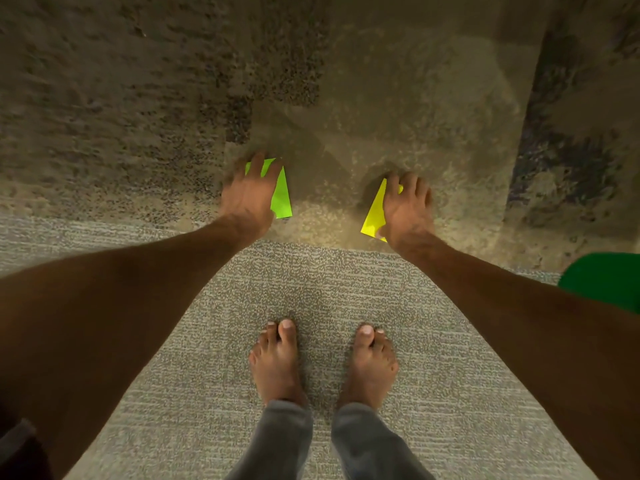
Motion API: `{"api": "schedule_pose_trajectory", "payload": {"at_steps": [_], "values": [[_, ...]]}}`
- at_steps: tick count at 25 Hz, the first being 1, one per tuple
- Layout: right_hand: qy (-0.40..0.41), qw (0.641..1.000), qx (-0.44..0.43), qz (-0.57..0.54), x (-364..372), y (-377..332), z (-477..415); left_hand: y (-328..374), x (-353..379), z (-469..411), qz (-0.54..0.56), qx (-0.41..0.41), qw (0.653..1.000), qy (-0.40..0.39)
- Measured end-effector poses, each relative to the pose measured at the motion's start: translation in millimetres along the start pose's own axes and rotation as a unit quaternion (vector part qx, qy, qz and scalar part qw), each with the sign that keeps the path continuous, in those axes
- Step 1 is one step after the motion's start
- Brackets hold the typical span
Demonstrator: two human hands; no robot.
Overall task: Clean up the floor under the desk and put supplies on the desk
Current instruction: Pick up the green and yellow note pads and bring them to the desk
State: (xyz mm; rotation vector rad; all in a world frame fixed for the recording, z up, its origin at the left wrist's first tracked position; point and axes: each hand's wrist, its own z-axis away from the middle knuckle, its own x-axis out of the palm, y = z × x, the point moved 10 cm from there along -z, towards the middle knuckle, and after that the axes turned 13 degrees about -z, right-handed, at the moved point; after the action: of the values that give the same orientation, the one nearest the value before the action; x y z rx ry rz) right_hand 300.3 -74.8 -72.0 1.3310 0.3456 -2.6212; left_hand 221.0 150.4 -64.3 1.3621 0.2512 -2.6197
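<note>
A bright green sticky-note pad (282, 197) lies on the brown, shadowed carpet. My left hand (247, 195) covers its left half, with the fingers spread over the top edge and the thumb at its near corner. A yellow sticky-note pad (374, 216) sits to the right, tilted. My right hand (407, 209) is on its right side, fingers over the far edge and thumb by the near corner. Both arms reach straight down and forward, and much of each pad is hidden under the hand.
My bare feet (277, 362) and grey trouser legs stand on a lighter grey carpet strip (450, 341) just behind the pads. A green sleeve (602, 278) shows at the right edge. Darker mottled carpet patches (568, 161) lie further out.
</note>
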Motion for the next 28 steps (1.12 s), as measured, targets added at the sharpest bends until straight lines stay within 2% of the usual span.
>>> {"api": "schedule_pose_trajectory", "payload": {"at_steps": [6, 9, 12, 16, 18, 20, 24, 28], "values": [[-0.005, 1.000, -0.002, -0.012, -16, 1, 0, -10, -23, -3, -0.049, -0.079, 0.994, 0.064], [0.003, 0.999, -0.035, 0.015, -26, -8, 4, -19, -18, -1, -0.022, -0.094, 0.995, 0.026], [-0.024, 0.997, -0.066, -0.041, -40, -19, 11, -27, -13, 4, 0.065, -0.104, 0.991, -0.045], [-0.113, 0.962, -0.101, -0.229, -61, -40, 36, -26, -27, 18, 0.263, -0.083, 0.959, -0.073], [-0.146, 0.944, -0.129, -0.265, -80, -58, 52, -18, -61, 27, 0.325, -0.055, 0.943, -0.052], [-0.150, 0.936, -0.160, -0.275, -120, -78, 68, -6, -114, 40, 0.331, -0.011, 0.943, -0.033], [-0.076, 0.927, -0.173, -0.324, -237, -100, 98, 27, -236, 80, 0.364, 0.109, 0.925, -0.010], [-0.009, 0.920, -0.166, -0.354, -356, -100, 142, 35, -354, 127, 0.385, 0.153, 0.910, 0.006]]}}
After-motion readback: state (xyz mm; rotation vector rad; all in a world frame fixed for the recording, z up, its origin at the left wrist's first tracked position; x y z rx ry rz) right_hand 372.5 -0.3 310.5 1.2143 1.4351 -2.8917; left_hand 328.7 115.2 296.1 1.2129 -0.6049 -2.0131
